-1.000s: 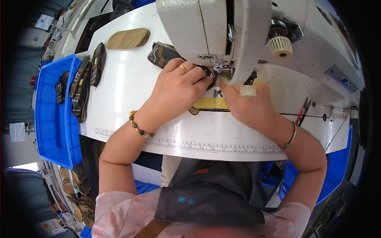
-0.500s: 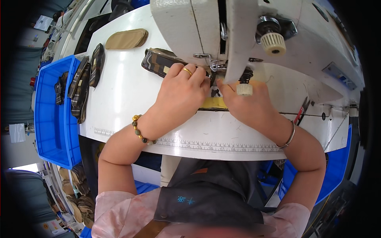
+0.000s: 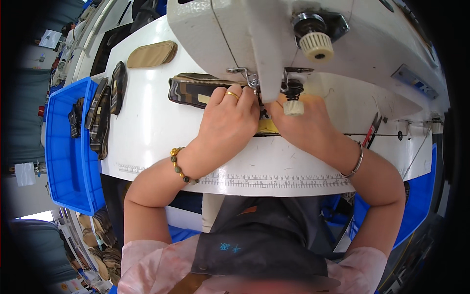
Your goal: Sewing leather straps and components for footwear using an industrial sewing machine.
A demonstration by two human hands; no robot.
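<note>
A dark plaid pouch with a metal zipper lies on the sewing table, its right end under the sewing machine's needle area. My left hand is closed on that end, fingers curled and pressed down just left of the needle. To the needle's right is my right hand, its thumb toward the needle and its fingers bent. The machine's tension knob and head hide part of those fingers, and what they pinch is not visible. Between the hands shows a yellow patch on the machine bed.
The white machine head overhangs the table. Tan fabric pieces and a plaid pouch lie at left, near a blue bin with plaid pieces at its edge. Red-handled snips lie at right. A printed ruler runs along the front edge.
The pouch has turned from a slant to nearly level. Both hands stay beside the needle, the left still on the pouch. The whole view has shifted slightly.
</note>
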